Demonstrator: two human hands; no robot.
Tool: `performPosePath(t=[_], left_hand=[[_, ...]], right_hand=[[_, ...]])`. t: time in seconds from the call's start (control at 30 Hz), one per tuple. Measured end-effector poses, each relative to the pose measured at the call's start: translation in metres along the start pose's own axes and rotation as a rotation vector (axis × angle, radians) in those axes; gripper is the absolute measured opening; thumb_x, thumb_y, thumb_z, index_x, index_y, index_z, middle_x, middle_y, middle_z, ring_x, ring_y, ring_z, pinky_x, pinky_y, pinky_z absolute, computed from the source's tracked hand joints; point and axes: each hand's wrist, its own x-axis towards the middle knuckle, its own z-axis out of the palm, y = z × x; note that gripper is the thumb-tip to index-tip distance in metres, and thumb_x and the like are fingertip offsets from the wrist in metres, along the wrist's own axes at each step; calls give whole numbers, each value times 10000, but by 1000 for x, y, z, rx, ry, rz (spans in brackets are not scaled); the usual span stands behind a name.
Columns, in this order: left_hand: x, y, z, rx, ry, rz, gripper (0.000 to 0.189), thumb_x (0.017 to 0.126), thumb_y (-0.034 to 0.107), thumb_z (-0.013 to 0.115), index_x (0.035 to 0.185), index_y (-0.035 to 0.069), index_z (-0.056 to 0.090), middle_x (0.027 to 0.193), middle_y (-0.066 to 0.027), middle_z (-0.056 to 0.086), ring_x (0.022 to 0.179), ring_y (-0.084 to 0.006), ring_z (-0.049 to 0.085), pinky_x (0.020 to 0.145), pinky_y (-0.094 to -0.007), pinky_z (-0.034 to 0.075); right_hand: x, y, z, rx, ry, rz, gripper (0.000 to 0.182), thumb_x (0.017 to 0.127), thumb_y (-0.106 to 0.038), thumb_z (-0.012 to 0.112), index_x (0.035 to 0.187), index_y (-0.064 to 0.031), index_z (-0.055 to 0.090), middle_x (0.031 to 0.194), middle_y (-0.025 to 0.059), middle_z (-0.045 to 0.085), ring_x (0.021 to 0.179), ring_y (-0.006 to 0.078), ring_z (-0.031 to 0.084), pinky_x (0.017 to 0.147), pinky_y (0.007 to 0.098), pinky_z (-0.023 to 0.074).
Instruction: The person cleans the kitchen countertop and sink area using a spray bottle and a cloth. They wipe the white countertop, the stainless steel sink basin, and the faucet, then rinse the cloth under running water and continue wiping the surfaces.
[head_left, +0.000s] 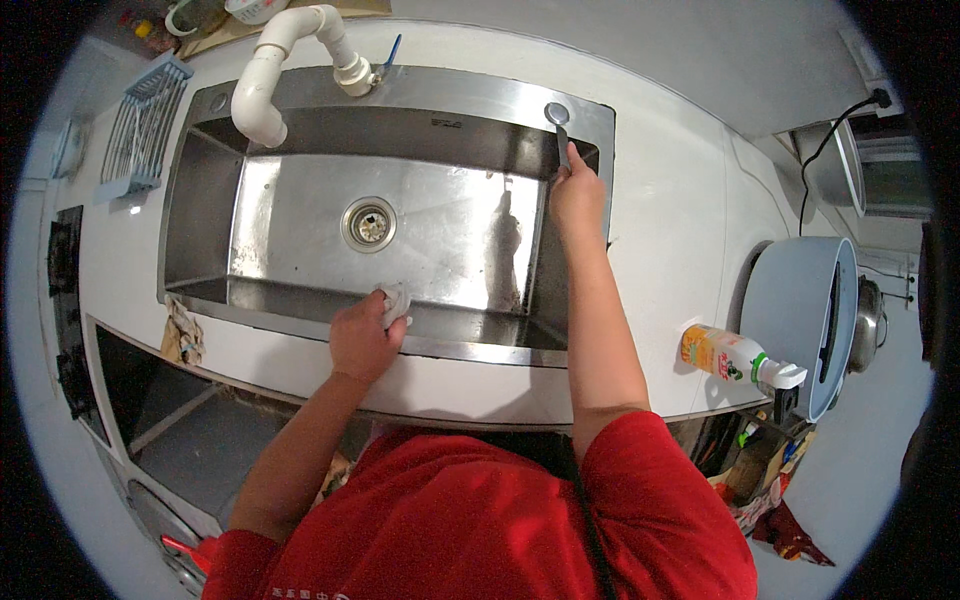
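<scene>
My left hand (364, 336) grips a crumpled white cloth or tissue (397, 302) over the front edge of the stainless steel sink (480, 358). At the sink's back right corner, my right hand (581, 193) holds a slim metal utensil (562, 142). Its round end looks like a spoon bowl over the rim, though a round fitting in the rim cannot be ruled out. Below, the sink floor shows a drain (369, 224) with small pale scraps in its strainer. A white pipe faucet (255, 90) with a blue lever (392, 51) arches over the back left.
A spray bottle (724, 354) lies on the white counter (667, 247) at right, against a light blue appliance (795, 322). A stained crumpled paper (182, 331) rests at the front left edge. Farther left are a dish rack (142, 127) and a black stove (67, 300).
</scene>
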Motion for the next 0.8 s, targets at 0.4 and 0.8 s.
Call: performPosePath(t=[0.4,0.8], left_hand=[[0,-1,-1,41,-60,-10,352,698,270,664,933,36,544,802,-124,626,704,-300,608,671,-407,455],[4,5,-3,-19,-129,-108,359,714,244,663,974,22,557,807,-167,631,730,-345,608,674,-443,466]], right_hand=[[5,6,1,-54,-46,37,375,834,-90,530,1207,-111,558,862,232,622,770,356,618,670,398,474],[30,20,-6,-19,9,-56,337,829,-62,496,1155,-30,576,855,250,616,778,388,608,687,437,474]])
